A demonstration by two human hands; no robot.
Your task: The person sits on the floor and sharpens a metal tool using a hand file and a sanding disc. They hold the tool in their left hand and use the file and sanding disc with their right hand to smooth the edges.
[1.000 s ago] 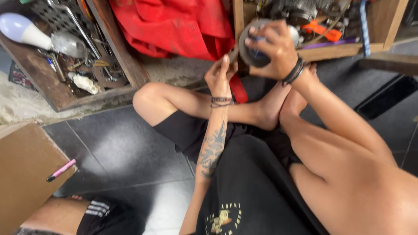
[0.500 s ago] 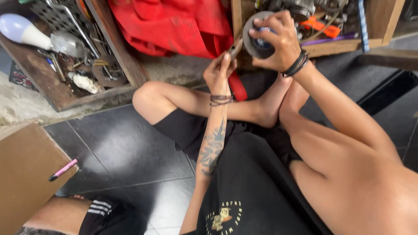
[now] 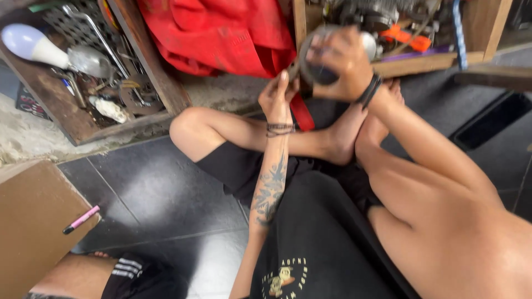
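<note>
A: What are the hands doing?
B: Right hand is gripping a round metal part above the feet; left hand is pinching a small tool against it; work is looking unfinished.

Floor is dark glossy tile with pale grout lines, and along its far edge it gives way to a strip of rough grey concrete. A wooden crate full of metal odds and ends plus a light bulb sits on that concrete at the far left, with a red cloth bunched up just beside it. Near the left edge there's a flat piece of cardboard on the tiles with a pink marker lying on its corner.
</note>
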